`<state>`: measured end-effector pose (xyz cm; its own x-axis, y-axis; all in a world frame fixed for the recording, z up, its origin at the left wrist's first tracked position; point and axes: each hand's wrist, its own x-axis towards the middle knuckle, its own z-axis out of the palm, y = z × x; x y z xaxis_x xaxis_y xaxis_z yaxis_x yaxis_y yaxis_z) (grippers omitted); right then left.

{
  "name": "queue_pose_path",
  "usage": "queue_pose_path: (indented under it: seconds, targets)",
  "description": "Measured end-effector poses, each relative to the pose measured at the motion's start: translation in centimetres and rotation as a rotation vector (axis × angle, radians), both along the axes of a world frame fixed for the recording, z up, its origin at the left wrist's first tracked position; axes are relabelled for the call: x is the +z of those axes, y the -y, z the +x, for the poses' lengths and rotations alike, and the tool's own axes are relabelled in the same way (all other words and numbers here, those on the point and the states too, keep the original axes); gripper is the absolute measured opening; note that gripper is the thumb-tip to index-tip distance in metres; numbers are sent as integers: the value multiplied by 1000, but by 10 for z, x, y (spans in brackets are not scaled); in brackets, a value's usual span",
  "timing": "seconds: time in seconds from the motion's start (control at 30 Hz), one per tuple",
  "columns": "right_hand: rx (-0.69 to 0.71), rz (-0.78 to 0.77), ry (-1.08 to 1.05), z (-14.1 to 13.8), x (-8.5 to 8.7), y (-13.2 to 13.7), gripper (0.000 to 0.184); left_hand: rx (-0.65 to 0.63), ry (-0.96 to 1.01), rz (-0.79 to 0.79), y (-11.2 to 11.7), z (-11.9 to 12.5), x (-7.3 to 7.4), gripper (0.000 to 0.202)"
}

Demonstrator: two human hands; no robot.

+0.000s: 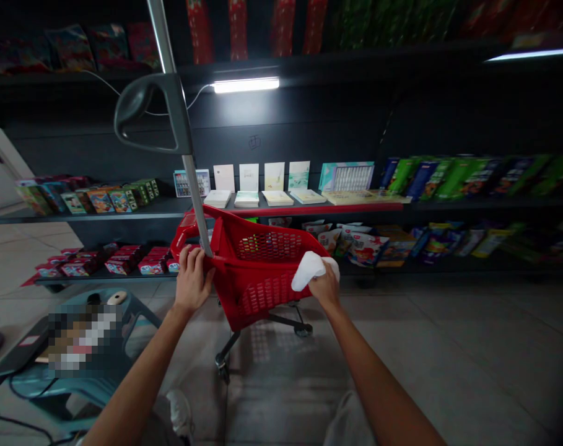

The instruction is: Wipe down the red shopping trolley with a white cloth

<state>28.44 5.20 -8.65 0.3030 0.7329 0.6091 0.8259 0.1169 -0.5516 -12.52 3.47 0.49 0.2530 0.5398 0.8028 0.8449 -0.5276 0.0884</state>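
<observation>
Two hands in view, any contact?

Yes, both on one red plastic shopping cart. Left hand wrapped over the rim, just beside the pole. Right hand closed on one white cloth, pressed to the opposite rim. Hands apart, basket opening between them.

Handling?

Cart: likely light and stiff. Perforated walls, so best hold at the solid rim or the handle. Two casters showing, so prone to rolling on the tile floor. Cloth: soft, light, no firm edge, easy to pinch anywhere.

Location?

Cart on the floor, directly ahead of the hands, facing a dark shelf. One metal pole at the rim, one dark grey handle up top.

Rest of the count?

One teal plastic stool at left, one pixelated object on it. Four pale cards upright, four flat stacks in front. One strip light. Shelf packets: too many and too dim to count.
</observation>
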Motion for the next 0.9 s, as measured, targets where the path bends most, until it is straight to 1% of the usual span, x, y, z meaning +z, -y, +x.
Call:
queue_pose_path:
  seconds: [0.1,0.17,0.2,0.27,0.33,0.43,0.53,0.6,0.63,0.73,0.83,0.9]
  targets:
    - [-60,4,-34,-16,6,-4,49,-7,-5,0,0,-1,1,53]
    - [-36,0,-17,-32,11,-5,46,1,3,4,1,0,2,52]
    - [-1,-5,3,-42,14,-4,45,6,11,1,2,1,2,51]
    - [94,-15,44,-69,21,0,43,8,28,-14,3,3,2,50]
    - [211,-7,82,-102,27,8,43,4,42,-29,4,5,2,50]
    - [431,53,113,-151,38,21,41,8,61,-37,5,8,3,49]
    - [658,134,62,-185,48,26,48,21,75,-40,6,11,5,48]
    - [753,154,4,-193,53,25,51,27,81,-40,6,12,5,48]
    - [772,153,-33,-194,54,23,54,29,83,-40,7,12,6,48]
    - [737,139,-133,-188,57,17,59,28,76,-42,6,11,5,47]
    - [682,110,-94,-177,60,16,53,20,56,-39,6,8,4,47]
    - [670,77,-57,-169,62,15,49,18,46,-34,6,7,5,47]
